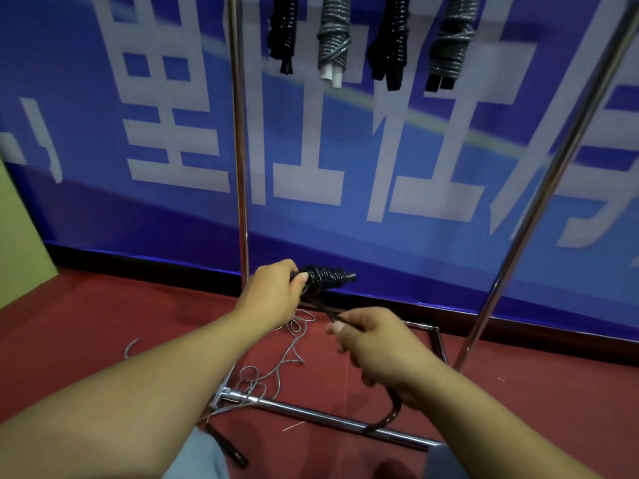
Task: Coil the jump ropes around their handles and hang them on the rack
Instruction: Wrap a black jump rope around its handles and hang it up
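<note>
The left hand [273, 292] grips one end of a black jump rope bundle [325, 279], its fingers curled round the handle and the thumb pressed on the coils. The bundle lies roughly level in the air, in front of the blue banner [415, 209] and just right of the rack's left upright pole [240, 150]. From the coils a taut black strand [328, 313] runs down and right into the right hand [377, 344], whose fingers are clamped on it; the rest of the black rope leaves under that hand and curves down to the rack's base bar [321, 414].

On the red floor [103, 323] below the hands lies a loose grey rope [276, 364], tangled in loops across the base bar, with a dark handle [228, 447] resting near the person's knee.

Along the top edge, four coiled ropes hang side by side between the uprights: a black one [283, 29], a grey one with white handles [333, 39], another black one [390, 39], and a grey one with black handles [449, 43]. What they hang from is out of view. The right upright pole [539, 188] leans across the right side of the view.
</note>
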### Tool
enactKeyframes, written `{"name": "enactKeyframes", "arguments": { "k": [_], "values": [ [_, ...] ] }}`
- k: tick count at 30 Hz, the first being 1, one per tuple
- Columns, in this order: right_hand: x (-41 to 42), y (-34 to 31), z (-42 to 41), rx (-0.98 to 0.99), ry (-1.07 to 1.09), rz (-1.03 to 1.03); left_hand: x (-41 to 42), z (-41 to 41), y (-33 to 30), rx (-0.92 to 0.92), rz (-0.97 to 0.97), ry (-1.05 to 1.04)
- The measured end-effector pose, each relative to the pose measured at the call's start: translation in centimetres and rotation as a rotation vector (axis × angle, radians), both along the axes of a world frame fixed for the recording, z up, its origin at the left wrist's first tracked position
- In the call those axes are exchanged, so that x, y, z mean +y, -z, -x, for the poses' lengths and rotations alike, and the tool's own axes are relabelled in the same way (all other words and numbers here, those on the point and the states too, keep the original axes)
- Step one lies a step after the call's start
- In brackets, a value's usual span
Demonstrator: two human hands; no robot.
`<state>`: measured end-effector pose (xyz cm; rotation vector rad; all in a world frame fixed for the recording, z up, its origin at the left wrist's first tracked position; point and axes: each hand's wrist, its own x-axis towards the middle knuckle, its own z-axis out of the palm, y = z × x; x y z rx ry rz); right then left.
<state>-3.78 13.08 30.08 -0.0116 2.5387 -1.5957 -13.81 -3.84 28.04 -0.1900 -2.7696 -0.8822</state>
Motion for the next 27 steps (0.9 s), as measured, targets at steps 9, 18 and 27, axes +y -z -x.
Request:
{"name": "enactKeyframes", "arguments": {
  "k": [9,18,27],
  "values": [
    [1.2,-0.8,-0.1,0.240,-0.002,-0.261,0.8,-1.1,-0.5,-0.032,0.169,0.071],
    [2.6,-1.3,-0.3,0.251,-0.011,-0.303,1.8,-2.2,0.3,-0.201,0.270,0.357],
    [3.8,-1.0,1.2,0.310,0.134,-0.243,2.6,-3.7,-0.6,-0.232,0.219,0.526]
  ]
}}
